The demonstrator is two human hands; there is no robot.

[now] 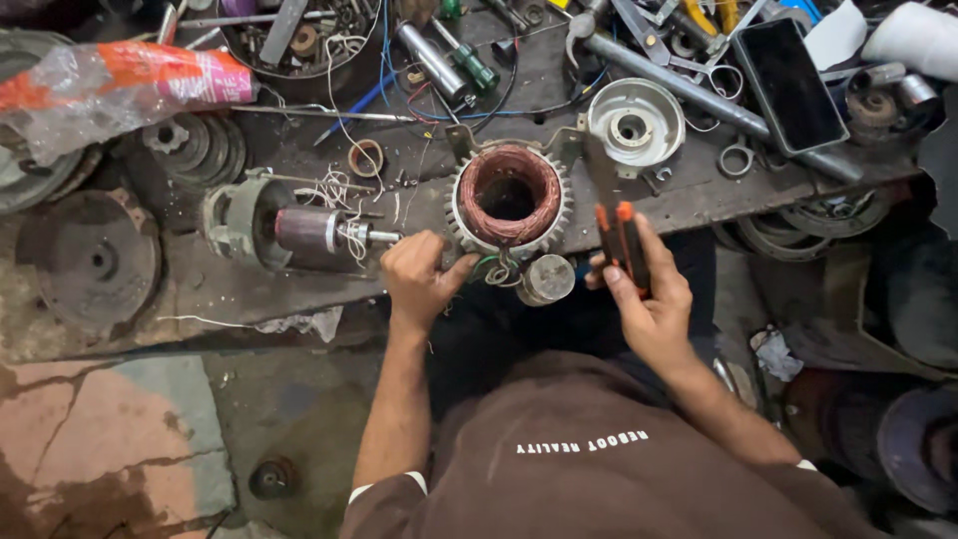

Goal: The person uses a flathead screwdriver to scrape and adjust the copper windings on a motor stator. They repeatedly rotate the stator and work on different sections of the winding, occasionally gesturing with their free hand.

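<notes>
Right now your left hand [419, 279] grips the stator [509, 200] at its near-left rim; right hand [649, 294] holds pliers [617, 225], long axis pointing far, just right of it.

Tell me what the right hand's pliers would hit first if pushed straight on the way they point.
Probably the clutter beyond the stator: the pliers in the right hand point up the bench toward the pale round motor cover. Depth is unclear.
</notes>
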